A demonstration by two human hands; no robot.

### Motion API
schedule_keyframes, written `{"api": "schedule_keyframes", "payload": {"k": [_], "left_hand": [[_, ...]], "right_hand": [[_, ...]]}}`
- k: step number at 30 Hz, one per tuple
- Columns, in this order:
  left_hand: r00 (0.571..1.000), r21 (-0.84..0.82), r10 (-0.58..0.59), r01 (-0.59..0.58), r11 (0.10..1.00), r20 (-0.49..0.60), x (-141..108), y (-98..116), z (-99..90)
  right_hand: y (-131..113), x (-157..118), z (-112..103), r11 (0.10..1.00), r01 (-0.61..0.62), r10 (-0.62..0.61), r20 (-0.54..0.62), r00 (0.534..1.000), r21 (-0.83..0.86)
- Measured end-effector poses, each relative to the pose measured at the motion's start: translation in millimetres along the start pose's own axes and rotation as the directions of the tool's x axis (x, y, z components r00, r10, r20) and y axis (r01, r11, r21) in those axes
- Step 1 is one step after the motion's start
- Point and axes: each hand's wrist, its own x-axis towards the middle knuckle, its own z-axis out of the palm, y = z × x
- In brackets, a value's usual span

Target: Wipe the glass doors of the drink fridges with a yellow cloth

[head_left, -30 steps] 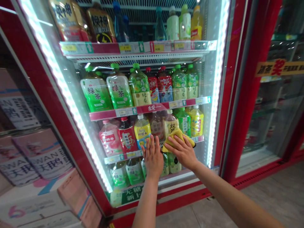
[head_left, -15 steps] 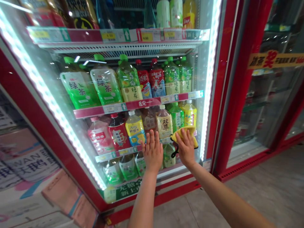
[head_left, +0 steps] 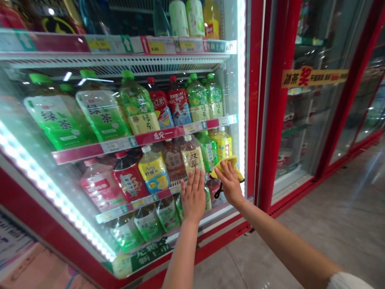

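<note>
My left hand (head_left: pixel 194 199) lies flat on the glass front of a lit drinks cooler, fingers stretched out and holding nothing. To its right, my right hand (head_left: pixel 232 188) presses a yellow cloth (head_left: pixel 240 174) with a dark edge and a black loop against the glass. The fingers are spread over the cloth; part of it is hidden beneath them. Behind the glass, near my hands, stand a bottle with a cream label (head_left: pixel 193 156), a green bottle (head_left: pixel 208 150) and a yellow bottle (head_left: pixel 223 143).
Several shelves of bottles fill the cooler, with a price strip (head_left: pixel 156 135) along one shelf. A red frame (head_left: pixel 255 100) borders the glass. Another red-framed cooler (head_left: pixel 281 120) stands at the right, above a tiled floor (head_left: pixel 288 241). Stacked cartons (head_left: pixel 39 267) are at lower left.
The view has turned right and come closer, so the cooler shifts left and more of the neighbouring cooler shows. Both hands stay at the glass, the right still with the cloth.
</note>
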Motion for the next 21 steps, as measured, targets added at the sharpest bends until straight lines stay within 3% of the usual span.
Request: {"api": "schedule_keyframes", "payload": {"k": [3, 6, 8, 11, 15, 18, 21], "left_hand": [[0.999, -0.010, 0.038, -0.038, 0.999, 0.023, -1, 5, 1.5], [0.996, -0.044, 0.048, -0.045, 0.998, 0.075, -3, 6, 2.4], [0.994, -0.070, 0.042, -0.035, 0.997, 0.099, -4, 6, 2.3], [0.992, -0.105, 0.040, -0.027, 0.994, 0.121, -3, 5, 1.7], [0.995, -0.121, 0.004, 0.007, 0.993, 0.096, -2, 11, 5.1], [0.998, -0.116, -0.004, 0.011, 0.993, 0.057, 1, 23, 11.8], [0.995, -0.133, 0.060, -0.049, 0.990, 0.079, 5, 40, 19.9]], "right_hand": [[21, 15, -8, 1.000, 0.011, -0.011, -0.020, 1.000, -0.002], [36, 9, -8, 0.991, -0.133, 0.132, -0.173, 0.976, 0.002], [34, -4, -3, 0.979, -0.202, 0.197, -0.230, 0.953, 0.004], [24, -7, 1, 0.987, -0.160, 0.160, -0.181, 0.971, 0.015], [32, 21, -9, 0.998, -0.065, 0.065, -0.110, 0.992, 0.010], [49, 22, -15, 0.986, -0.169, 0.163, -0.189, 0.968, -0.013], [52, -2, -13, 0.958, -0.286, 0.275, -0.248, 0.929, -0.008]]}}
